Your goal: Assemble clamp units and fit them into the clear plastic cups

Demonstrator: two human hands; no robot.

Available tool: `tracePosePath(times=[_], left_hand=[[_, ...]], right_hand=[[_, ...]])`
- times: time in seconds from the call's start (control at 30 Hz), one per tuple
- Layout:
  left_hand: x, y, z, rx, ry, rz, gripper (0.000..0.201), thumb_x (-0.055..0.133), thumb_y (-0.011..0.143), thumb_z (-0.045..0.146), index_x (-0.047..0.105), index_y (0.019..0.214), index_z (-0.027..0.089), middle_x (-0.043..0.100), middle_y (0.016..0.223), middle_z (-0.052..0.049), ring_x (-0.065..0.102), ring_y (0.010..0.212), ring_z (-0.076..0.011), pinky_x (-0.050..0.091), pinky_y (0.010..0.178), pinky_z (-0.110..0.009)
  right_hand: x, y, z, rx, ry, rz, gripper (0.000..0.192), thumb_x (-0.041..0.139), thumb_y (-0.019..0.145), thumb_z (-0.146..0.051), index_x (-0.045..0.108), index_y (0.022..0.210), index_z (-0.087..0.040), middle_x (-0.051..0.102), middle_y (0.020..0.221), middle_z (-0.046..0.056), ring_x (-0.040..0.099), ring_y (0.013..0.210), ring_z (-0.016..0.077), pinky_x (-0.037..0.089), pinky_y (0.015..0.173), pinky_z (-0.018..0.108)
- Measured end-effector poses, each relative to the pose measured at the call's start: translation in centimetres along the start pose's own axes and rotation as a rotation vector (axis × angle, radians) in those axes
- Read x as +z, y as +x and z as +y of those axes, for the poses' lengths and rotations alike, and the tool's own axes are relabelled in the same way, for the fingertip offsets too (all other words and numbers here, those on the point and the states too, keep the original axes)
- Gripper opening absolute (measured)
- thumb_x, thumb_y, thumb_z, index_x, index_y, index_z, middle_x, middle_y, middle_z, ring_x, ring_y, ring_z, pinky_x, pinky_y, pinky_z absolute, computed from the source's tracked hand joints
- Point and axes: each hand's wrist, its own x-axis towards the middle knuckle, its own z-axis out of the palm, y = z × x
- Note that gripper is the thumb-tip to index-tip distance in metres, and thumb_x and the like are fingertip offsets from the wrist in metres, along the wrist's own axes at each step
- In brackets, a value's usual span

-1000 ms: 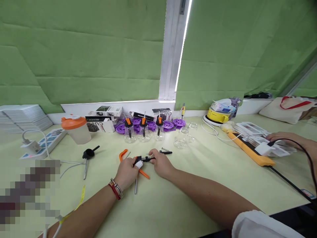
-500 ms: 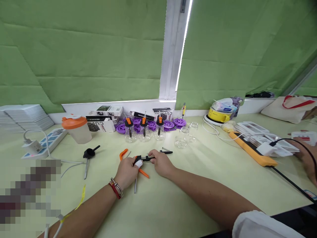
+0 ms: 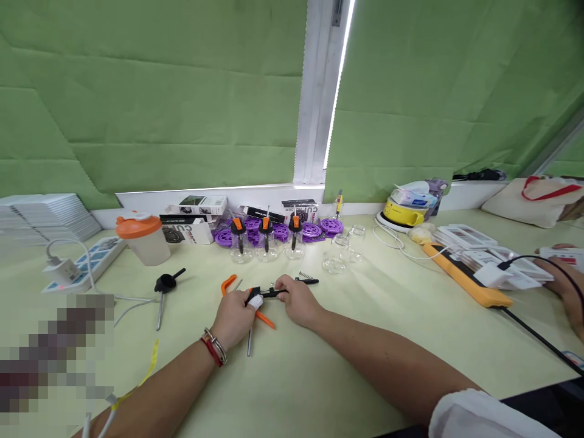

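My left hand point(image 3: 232, 317) is closed on the thick end of a black plastic mechanism point(image 3: 270, 292), with a small white piece at its thumb. My right hand point(image 3: 298, 303) pinches the other end, so the mechanism spans both hands low over the table. Under and beside my left hand lie a curved orange piece point(image 3: 227, 283), an orange strip point(image 3: 265, 319) and a thin metal tube point(image 3: 249, 342). Just past my right fingers a small spring point(image 3: 306, 275) rests by a slim black part point(image 3: 309, 281).
Three glass bottles with black-and-orange tops point(image 3: 266, 243) stand behind, before purple discs point(image 3: 311, 230). Right of them are clear glass jars point(image 3: 335, 263). A black funnel-like part point(image 3: 165, 282) and a shaker cup point(image 3: 148, 243) sit left. Another person's hand point(image 3: 559, 283) is beyond an orange power strip point(image 3: 468, 277).
Both hands keep their hold on the black mechanism in nearly the same place. My right fingers have shifted very slightly to the right; the view has barely moved.
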Motion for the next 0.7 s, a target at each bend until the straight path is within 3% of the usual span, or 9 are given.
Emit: tracePosePath(times=[0.2,0.4,0.7], left_hand=[[-0.08,-0.14,0.23,0.033,0.060,0.014,0.023,0.049,0.076,0.033,0.064,0.070,0.016,0.056,0.064,-0.004,0.048,0.057,-0.0163,0.033,0.051,-0.029],[-0.17,-0.15,0.26,0.037,0.086,0.019,0.021,0.048,0.076,0.030,0.061,0.068,0.016,0.055,0.063,-0.004,0.048,0.057,-0.0162,0.034,0.052,-0.029],[-0.23,-0.24,0.57,0.014,0.058,0.010,0.023,0.048,0.075,0.034,0.059,0.064,0.017,0.049,0.056,-0.001,0.044,0.051,-0.0147,0.031,0.049,-0.028]], right_hand=[[0.14,0.08,0.01,-0.035,0.032,-0.007,0.038,0.047,0.081,-0.012,0.045,0.116,-0.025,0.060,0.086,0.001,0.055,0.078,0.0171,0.038,0.067,0.026],[0.35,0.18,-0.30,-0.017,-0.048,-0.019,0.019,0.047,0.083,-0.017,0.054,0.100,-0.021,0.062,0.086,0.005,0.056,0.079,0.0190,0.037,0.065,0.027],[0.22,0.12,-0.32,-0.019,-0.039,-0.005,0.021,0.048,0.082,-0.015,0.051,0.102,-0.023,0.059,0.083,0.002,0.053,0.075,0.0171,0.035,0.063,0.025]])
